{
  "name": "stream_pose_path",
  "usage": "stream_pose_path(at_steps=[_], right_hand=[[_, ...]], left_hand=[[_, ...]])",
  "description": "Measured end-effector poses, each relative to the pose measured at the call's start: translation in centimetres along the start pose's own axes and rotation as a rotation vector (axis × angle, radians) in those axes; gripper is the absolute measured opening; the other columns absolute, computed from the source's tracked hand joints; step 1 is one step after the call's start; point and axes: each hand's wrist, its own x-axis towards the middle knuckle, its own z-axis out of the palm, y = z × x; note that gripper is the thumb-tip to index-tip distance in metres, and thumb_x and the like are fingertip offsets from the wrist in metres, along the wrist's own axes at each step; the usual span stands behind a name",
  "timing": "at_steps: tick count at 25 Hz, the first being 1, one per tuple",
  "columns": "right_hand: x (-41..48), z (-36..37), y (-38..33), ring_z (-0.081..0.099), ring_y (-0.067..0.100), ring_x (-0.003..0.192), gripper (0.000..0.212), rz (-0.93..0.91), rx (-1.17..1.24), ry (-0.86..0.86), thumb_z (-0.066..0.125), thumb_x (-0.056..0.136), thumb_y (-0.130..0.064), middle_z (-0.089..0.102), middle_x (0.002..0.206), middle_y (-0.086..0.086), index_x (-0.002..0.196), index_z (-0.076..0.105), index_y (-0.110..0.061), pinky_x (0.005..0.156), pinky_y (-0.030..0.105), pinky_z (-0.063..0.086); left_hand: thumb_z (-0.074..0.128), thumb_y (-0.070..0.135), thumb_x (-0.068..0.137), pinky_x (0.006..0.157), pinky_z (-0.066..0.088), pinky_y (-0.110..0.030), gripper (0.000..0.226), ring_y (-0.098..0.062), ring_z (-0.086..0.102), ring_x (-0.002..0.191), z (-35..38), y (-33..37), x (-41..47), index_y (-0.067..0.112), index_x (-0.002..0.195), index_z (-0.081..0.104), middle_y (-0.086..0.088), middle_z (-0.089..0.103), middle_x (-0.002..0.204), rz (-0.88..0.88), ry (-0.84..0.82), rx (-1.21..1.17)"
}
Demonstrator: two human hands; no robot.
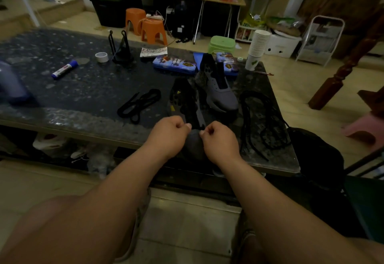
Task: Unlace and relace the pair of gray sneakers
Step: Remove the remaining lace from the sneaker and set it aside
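Observation:
One gray sneaker (194,145) lies at the near edge of the dark stone table (83,89), toe toward me. A black insole-like piece with a yellow logo (181,97) stretches away behind it. My left hand (168,134) and my right hand (221,140) sit on either side of its upper with fingers curled. Their thumbs pinch at the shoe's top edge, and whether a lace end is between the fingers is hidden. The second gray sneaker (223,95) lies farther back on its side. A loose black lace (139,103) is bundled at left, another black lace (262,118) sprawls at right.
Two blue pencil cases (174,64) lie behind the shoes, with a stack of paper cups (257,45) at the far right corner. A tape roll (101,57), a blue-capped marker (64,69) and a black wire stand (121,49) sit at left. A black bag (318,155) hangs off the table's right edge.

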Motion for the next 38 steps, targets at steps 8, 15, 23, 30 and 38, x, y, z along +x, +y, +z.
stream_pose_path(at_steps=[8,15,23,30,38], right_hand=[[-1.0,-0.2,-0.8,0.062,0.024,0.092,0.018,0.031,0.030,0.087,0.055,0.103,-0.034,0.067,0.097,0.003,0.097,0.059,-0.018,0.079,0.040,0.053],[-1.5,-3.0,0.3,0.061,0.028,0.087,0.015,0.158,0.638,-0.217,0.056,0.094,-0.021,0.061,0.088,0.008,0.081,0.056,-0.015,0.073,0.038,0.045],[0.1,-2.3,0.8,0.068,0.029,0.096,0.024,0.216,0.625,-0.249,0.067,0.085,-0.038,0.067,0.090,0.005,0.089,0.064,-0.015,0.083,0.049,0.055],[2.4,-1.5,-0.4,0.062,0.019,0.082,0.031,0.051,0.127,-0.110,0.064,0.098,-0.048,0.064,0.085,0.000,0.089,0.061,-0.018,0.066,0.034,0.045],[2.5,-2.3,0.6,0.059,0.026,0.075,0.027,0.108,0.386,-0.225,0.065,0.091,-0.026,0.063,0.078,0.011,0.082,0.064,0.000,0.070,0.041,0.048]], left_hand=[[0.067,0.036,0.092,0.057,0.035,-0.030,0.029,-0.015,0.053,0.064,-0.1,-1.6,-1.1,0.014,0.079,0.054,0.001,0.057,0.071,-0.099,-0.099,-0.033],[0.070,0.046,0.094,0.078,0.042,-0.035,0.039,-0.025,0.052,0.093,2.5,-1.6,1.6,0.016,0.103,0.048,-0.004,0.049,0.106,-0.085,0.110,0.221],[0.060,0.029,0.101,0.056,0.035,-0.031,0.020,-0.018,0.055,0.072,0.8,-1.6,0.8,0.012,0.101,0.049,-0.002,0.055,0.082,-0.099,0.132,-0.061],[0.059,0.042,0.102,0.065,0.048,-0.037,0.032,-0.025,0.063,0.079,1.4,-2.4,1.9,0.016,0.085,0.062,-0.004,0.065,0.081,-0.040,0.084,0.104],[0.060,0.037,0.102,0.065,0.042,-0.034,0.028,-0.024,0.061,0.080,1.8,-2.3,2.6,0.017,0.082,0.059,-0.002,0.061,0.080,-0.053,0.135,0.163]])
